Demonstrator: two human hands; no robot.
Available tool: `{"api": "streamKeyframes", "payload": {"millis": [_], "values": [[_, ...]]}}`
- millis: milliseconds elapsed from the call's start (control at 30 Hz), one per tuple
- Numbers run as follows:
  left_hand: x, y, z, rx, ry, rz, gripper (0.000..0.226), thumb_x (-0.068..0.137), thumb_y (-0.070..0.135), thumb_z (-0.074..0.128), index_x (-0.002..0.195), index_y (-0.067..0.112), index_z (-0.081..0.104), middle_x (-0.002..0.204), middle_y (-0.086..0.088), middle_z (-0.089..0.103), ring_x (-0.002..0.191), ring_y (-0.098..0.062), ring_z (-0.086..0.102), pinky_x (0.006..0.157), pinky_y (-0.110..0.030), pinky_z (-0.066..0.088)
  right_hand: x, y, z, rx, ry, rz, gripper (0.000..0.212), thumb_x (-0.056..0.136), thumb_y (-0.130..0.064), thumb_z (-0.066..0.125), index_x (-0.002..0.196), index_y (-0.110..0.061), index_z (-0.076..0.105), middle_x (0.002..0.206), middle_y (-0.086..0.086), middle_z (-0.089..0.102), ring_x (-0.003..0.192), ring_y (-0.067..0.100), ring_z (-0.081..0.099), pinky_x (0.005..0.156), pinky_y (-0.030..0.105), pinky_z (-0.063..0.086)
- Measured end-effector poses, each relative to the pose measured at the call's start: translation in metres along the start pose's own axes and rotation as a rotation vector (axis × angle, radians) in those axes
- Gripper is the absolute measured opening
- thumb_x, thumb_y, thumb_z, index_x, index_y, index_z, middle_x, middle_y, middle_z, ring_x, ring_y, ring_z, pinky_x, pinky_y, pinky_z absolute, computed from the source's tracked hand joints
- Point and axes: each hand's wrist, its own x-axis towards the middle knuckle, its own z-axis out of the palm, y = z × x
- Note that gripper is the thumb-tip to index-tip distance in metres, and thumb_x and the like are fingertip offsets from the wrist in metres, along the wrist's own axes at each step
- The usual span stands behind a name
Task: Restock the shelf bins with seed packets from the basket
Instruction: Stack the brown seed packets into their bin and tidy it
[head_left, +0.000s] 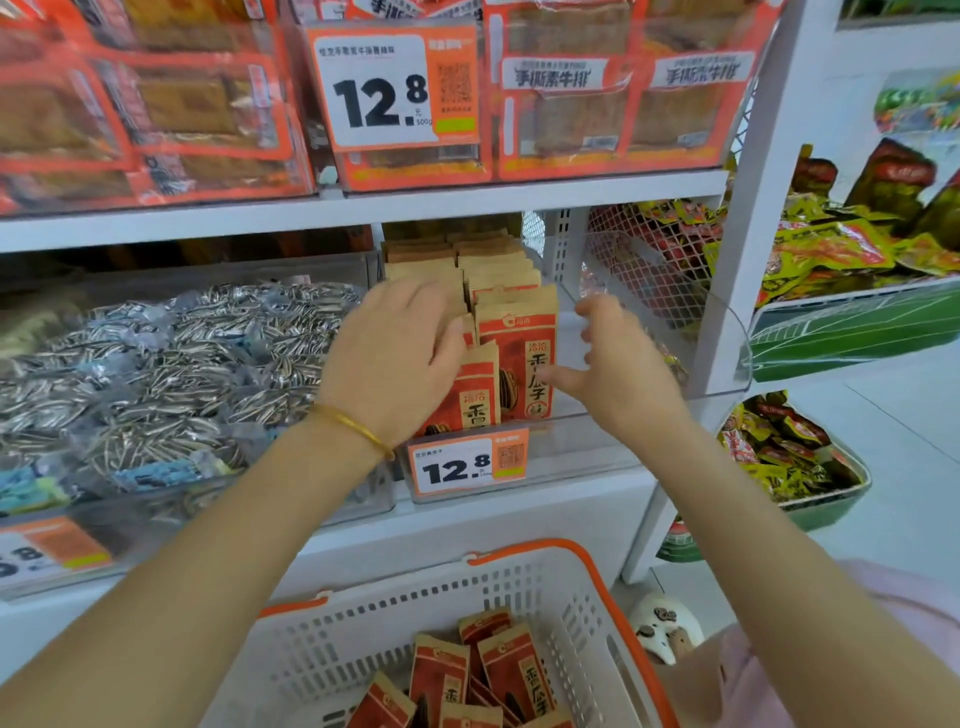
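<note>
Several brown-and-red seed packets (517, 358) stand upright in rows inside a clear shelf bin (582, 447) on the middle shelf. My left hand (395, 358), with a gold bangle on the wrist, rests on the front packets on the bin's left side, fingers curled over their tops. My right hand (618, 364) hovers at the bin's right side with fingers spread, its thumb near the front packet. A white basket (395, 618) with orange handles sits below, holding several more seed packets (467, 680).
A bin of small clear bags of striped sunflower seeds (156, 374) sits left of the packet bin. Orange snack packs (156, 104) fill the shelf above. Price tags reading 12.8 (467, 465) hang on the bins. Yellow snack bags (831, 249) fill racks at right.
</note>
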Motion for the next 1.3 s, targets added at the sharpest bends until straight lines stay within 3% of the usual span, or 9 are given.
{"api": "streamKeyframes", "payload": {"millis": [133, 300, 433, 533, 600, 833, 1033, 1133, 1300], "values": [[-0.073, 0.017, -0.002, -0.096, 0.222, 0.227, 0.03, 0.085, 0.01, 0.045, 0.107, 0.004, 0.065, 0.112, -0.009, 0.064, 0.098, -0.03, 0.058, 0.081, -0.044, 0.043, -0.072, -0.004, -0.005, 0.033, 0.003, -0.152, 0.034, 0.084, -0.031, 0.067, 0.113, -0.021, 0.051, 0.101, -0.007, 0.052, 0.087, 0.011, 0.055, 0.073, 0.032, 0.047], [-0.18, -0.006, 0.063, -0.124, -0.335, 0.292, 0.027, 0.082, 0.016, 0.045, 0.095, 0.014, 0.069, 0.105, -0.002, 0.066, 0.094, -0.017, 0.053, 0.076, -0.027, 0.043, -0.1, 0.035, 0.091, -0.373, -0.82, -0.178, 0.027, 0.09, -0.034, 0.058, 0.112, -0.017, 0.055, 0.106, -0.002, 0.058, 0.098, 0.017, 0.055, 0.085, 0.036, 0.048], [-0.211, -0.033, 0.098, -0.201, -0.647, 0.114, 0.031, 0.082, 0.024, 0.04, 0.093, 0.02, 0.069, 0.099, 0.005, 0.066, 0.089, -0.013, 0.061, 0.07, -0.03, 0.054, -0.11, 0.088, 0.172, -0.471, -1.158, -0.124, 0.017, 0.094, -0.022, 0.05, 0.082, -0.012, 0.055, 0.081, -0.003, 0.051, 0.094, 0.018, 0.048, 0.083, 0.029, 0.039], [-0.219, -0.045, 0.113, -0.197, -0.741, 0.057, 0.032, 0.087, 0.028, 0.036, 0.098, 0.02, 0.066, 0.103, 0.005, 0.063, 0.095, -0.015, 0.058, 0.076, -0.037, 0.053, -0.138, 0.127, 0.201, -0.405, -1.117, 0.02, 0.028, 0.097, -0.02, 0.046, 0.118, -0.004, 0.055, 0.087, -0.003, 0.054, 0.098, 0.019, 0.048, 0.1, 0.032, 0.038], [-0.224, -0.048, 0.121, -0.192, -0.755, 0.043, 0.028, 0.091, 0.023, 0.041, 0.102, 0.019, 0.066, 0.111, 0.004, 0.062, 0.101, -0.018, 0.057, 0.081, -0.037, 0.051, -0.158, 0.155, 0.218, -0.467, -1.129, 0.087, 0.033, 0.095, -0.027, 0.049, 0.122, -0.008, 0.054, 0.109, 0.006, 0.06, 0.109, 0.026, 0.055, 0.097, 0.038, 0.042], [-0.228, -0.048, 0.133, -0.218, -0.854, -0.052, 0.03, 0.095, 0.022, 0.038, 0.116, 0.021, 0.06, 0.125, 0.006, 0.052, 0.111, -0.014, 0.048, 0.092, -0.027, 0.041, -0.151, 0.16, 0.256, -0.515, -1.442, -0.19, 0.011, 0.08, -0.012, 0.064, 0.09, -0.007, 0.066, 0.084, 0.004, 0.059, 0.084, 0.022, 0.058, 0.083, 0.036, 0.052], [-0.233, -0.051, 0.138, -0.215, -0.879, -0.108, 0.029, 0.096, 0.025, 0.038, 0.114, 0.024, 0.061, 0.118, 0.007, 0.054, 0.108, -0.013, 0.05, 0.09, -0.033, 0.046, -0.149, 0.145, 0.279, -0.364, -1.287, -0.304, 0.015, 0.085, -0.017, 0.061, 0.075, -0.006, 0.062, 0.088, 0.01, 0.062, 0.086, 0.026, 0.057, 0.074, 0.032, 0.045], [-0.241, -0.057, 0.138, -0.225, -0.893, -0.138, 0.029, 0.095, 0.023, 0.041, 0.114, 0.021, 0.062, 0.114, 0.005, 0.056, 0.106, -0.013, 0.051, 0.092, -0.033, 0.044, -0.161, 0.143, 0.287, -0.424, -1.259, -0.292, 0.016, 0.088, -0.019, 0.058, 0.093, -0.005, 0.065, 0.102, 0.01, 0.061, 0.094, 0.026, 0.058, 0.08, 0.033, 0.046], [-0.25, -0.063, 0.139, -0.212, -0.918, -0.173, 0.029, 0.095, 0.023, 0.04, 0.116, 0.023, 0.06, 0.112, 0.006, 0.055, 0.105, -0.011, 0.05, 0.091, -0.033, 0.045, -0.163, 0.141, 0.289, -0.394, -1.242, -0.271, 0.035, 0.088, -0.016, 0.059, 0.06, -0.018, 0.037, 0.073, -0.002, 0.047, 0.079, 0.018, 0.048, 0.062, 0.026, 0.032]]}}
